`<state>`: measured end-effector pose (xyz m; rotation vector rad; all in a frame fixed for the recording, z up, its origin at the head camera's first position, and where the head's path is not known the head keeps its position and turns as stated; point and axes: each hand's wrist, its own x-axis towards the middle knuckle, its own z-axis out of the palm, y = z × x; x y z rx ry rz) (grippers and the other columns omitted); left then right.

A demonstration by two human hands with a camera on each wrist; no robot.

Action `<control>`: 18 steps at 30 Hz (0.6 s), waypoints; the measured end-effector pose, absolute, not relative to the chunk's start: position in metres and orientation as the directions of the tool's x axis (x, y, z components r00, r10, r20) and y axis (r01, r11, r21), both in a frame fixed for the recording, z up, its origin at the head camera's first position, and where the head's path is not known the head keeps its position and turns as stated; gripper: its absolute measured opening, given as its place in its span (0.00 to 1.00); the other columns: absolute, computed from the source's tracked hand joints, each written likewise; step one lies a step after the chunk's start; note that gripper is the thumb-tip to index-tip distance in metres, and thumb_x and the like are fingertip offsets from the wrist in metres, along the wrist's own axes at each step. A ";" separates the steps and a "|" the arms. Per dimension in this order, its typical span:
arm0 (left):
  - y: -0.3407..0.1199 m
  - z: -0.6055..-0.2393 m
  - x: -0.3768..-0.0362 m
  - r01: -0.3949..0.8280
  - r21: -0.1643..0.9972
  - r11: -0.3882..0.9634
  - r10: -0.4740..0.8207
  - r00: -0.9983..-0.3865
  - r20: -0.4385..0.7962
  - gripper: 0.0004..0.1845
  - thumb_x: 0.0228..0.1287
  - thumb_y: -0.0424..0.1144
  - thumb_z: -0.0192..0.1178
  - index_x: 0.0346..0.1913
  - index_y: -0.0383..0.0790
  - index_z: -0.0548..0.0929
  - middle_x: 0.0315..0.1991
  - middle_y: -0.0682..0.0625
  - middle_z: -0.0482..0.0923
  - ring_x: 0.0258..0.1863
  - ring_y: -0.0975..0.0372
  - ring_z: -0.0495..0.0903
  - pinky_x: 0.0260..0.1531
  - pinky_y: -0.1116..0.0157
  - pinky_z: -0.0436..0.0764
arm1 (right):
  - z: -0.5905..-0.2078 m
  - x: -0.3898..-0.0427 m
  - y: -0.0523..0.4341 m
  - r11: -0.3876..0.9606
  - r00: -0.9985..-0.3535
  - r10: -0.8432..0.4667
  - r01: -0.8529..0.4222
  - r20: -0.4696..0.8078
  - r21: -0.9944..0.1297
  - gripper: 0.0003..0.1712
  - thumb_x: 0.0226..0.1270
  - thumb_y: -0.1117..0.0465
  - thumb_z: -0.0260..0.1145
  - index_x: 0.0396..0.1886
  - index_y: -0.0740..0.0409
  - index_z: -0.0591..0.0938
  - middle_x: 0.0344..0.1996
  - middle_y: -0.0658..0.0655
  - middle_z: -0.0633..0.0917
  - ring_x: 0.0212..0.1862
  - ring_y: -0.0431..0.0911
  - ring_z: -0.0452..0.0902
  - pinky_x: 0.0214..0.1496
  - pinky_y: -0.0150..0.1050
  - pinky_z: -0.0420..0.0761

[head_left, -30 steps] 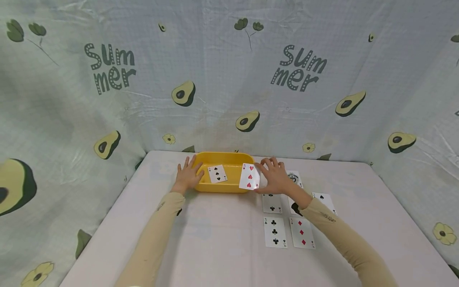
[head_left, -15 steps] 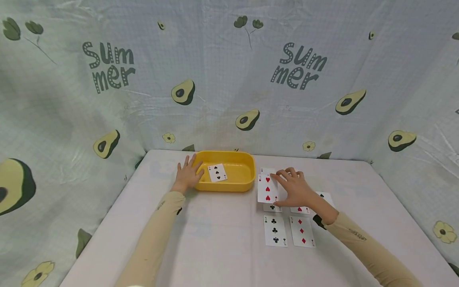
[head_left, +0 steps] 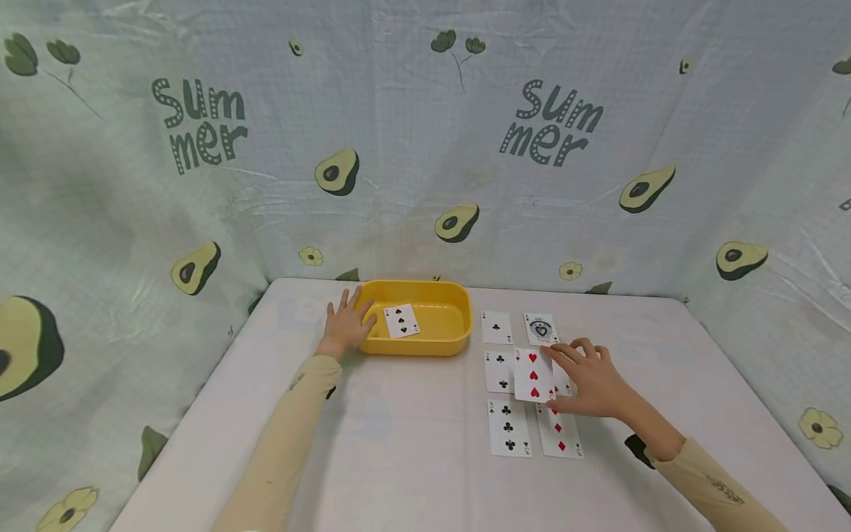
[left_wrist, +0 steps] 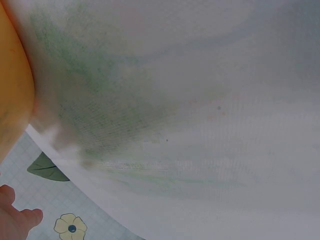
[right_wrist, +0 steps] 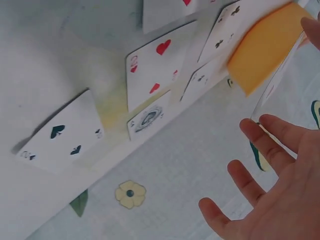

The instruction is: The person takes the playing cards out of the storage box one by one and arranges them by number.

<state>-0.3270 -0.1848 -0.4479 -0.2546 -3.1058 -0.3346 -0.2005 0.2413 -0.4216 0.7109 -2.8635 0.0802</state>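
A yellow tray (head_left: 459, 325) stands at the back middle of the table, with a three of spades (head_left: 401, 321) lying in it. My left hand (head_left: 347, 321) rests with spread fingers on the tray's left rim; the left wrist view shows only an orange tray wall (left_wrist: 12, 100) and the cloth. My right hand (head_left: 577, 366) pinches a three of hearts (head_left: 533, 375) by its right edge, just above the middle row of cards laid out to the right of the tray. The right wrist view shows fingers (right_wrist: 260, 195) spread above the laid-out cards.
Face-up cards lie in rows right of the tray: a club card (head_left: 496, 326), an ace of spades (head_left: 541, 329), a two of clubs (head_left: 499, 371), a three of clubs (head_left: 509, 427), a three of diamonds (head_left: 561, 436). An avocado-print cloth wall (head_left: 425, 148) surrounds the table.
My right hand has carried the three of hearts from the tray's right rim back and to the right, over the card rows. The left hand has stayed on the tray.
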 end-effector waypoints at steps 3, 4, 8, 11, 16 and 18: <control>-0.185 -0.448 -0.327 0.164 0.215 0.963 0.162 -0.986 0.025 0.28 0.68 0.52 0.36 0.67 0.45 0.59 0.71 0.44 0.40 0.70 0.46 0.37 0.63 0.39 0.43 | -0.424 -0.194 0.250 0.886 -0.871 -0.453 -0.463 0.189 -0.010 0.49 0.37 0.37 0.68 0.62 0.49 0.67 0.56 0.51 0.71 0.54 0.52 0.58 0.52 0.57 0.60; -0.185 -0.447 -0.327 0.163 0.214 0.963 0.162 -0.987 0.024 0.28 0.68 0.52 0.36 0.67 0.45 0.59 0.72 0.44 0.40 0.70 0.46 0.37 0.63 0.39 0.43 | -0.425 -0.192 0.253 0.886 -0.871 -0.454 -0.463 0.189 -0.009 0.49 0.37 0.37 0.69 0.62 0.49 0.66 0.56 0.51 0.71 0.54 0.52 0.58 0.52 0.56 0.60; -0.185 -0.447 -0.327 0.160 0.219 0.962 0.159 -0.987 0.020 0.27 0.68 0.52 0.36 0.67 0.45 0.59 0.72 0.44 0.40 0.70 0.46 0.37 0.63 0.39 0.43 | -0.430 -0.185 0.264 0.887 -0.871 -0.452 -0.462 0.193 -0.008 0.49 0.36 0.38 0.70 0.62 0.49 0.67 0.56 0.51 0.72 0.54 0.51 0.59 0.50 0.54 0.62; -0.184 -0.447 -0.327 0.157 0.229 0.961 0.156 -0.987 0.020 0.27 0.68 0.52 0.37 0.67 0.45 0.59 0.72 0.44 0.40 0.70 0.46 0.37 0.63 0.39 0.42 | -0.433 -0.177 0.271 0.892 -0.877 -0.442 -0.452 0.186 -0.012 0.48 0.36 0.38 0.71 0.61 0.50 0.68 0.56 0.52 0.72 0.53 0.51 0.60 0.48 0.54 0.63; -0.183 -0.446 -0.326 0.157 0.246 0.956 0.157 -0.987 0.021 0.27 0.68 0.52 0.37 0.67 0.45 0.59 0.72 0.44 0.40 0.70 0.46 0.36 0.63 0.39 0.41 | -0.439 -0.164 0.285 0.899 -0.884 -0.427 -0.437 0.190 -0.013 0.47 0.35 0.39 0.71 0.59 0.51 0.70 0.54 0.52 0.74 0.51 0.50 0.61 0.46 0.54 0.64; -0.183 -0.446 -0.327 0.160 0.248 0.956 0.159 -0.987 0.023 0.27 0.68 0.52 0.37 0.67 0.45 0.59 0.72 0.44 0.40 0.70 0.46 0.36 0.63 0.39 0.41 | -0.442 -0.160 0.291 0.900 -0.884 -0.426 -0.436 0.193 -0.008 0.47 0.34 0.39 0.71 0.58 0.50 0.70 0.53 0.51 0.74 0.50 0.49 0.60 0.45 0.53 0.64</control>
